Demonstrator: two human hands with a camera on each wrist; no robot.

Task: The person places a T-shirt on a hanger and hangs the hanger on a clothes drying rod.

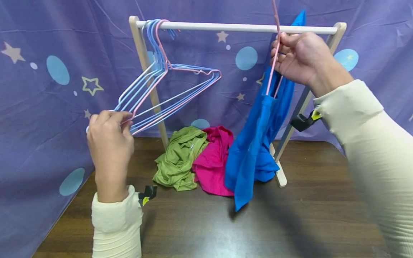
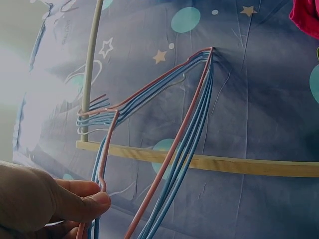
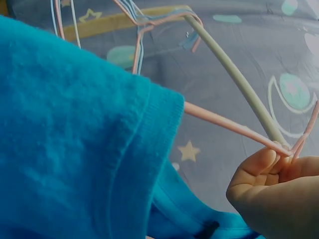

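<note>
Over table (image 1: pixel 193 222), before curtain (image 1: pixel 29 118), our left hand (image 1: pixel 109 138) pinches hangers (image 1: pixel 167 66); our right hand (image 1: pixel 298 57), a pink hanger (image 1: pixel 271 77), blue shirt (image 1: pixel 253 143) mostly below.

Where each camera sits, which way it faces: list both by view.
Head: worn on the head, looking forward and down at the rack; left hand, right hand and sleeves show.
Left wrist: on that wrist, looking at the hanger bunch; the left hand shows.
Right wrist: on that wrist, looking at the blue garment and its pink hanger; the right hand shows.
Shared: head and right wrist views both show the blue garment.
</note>
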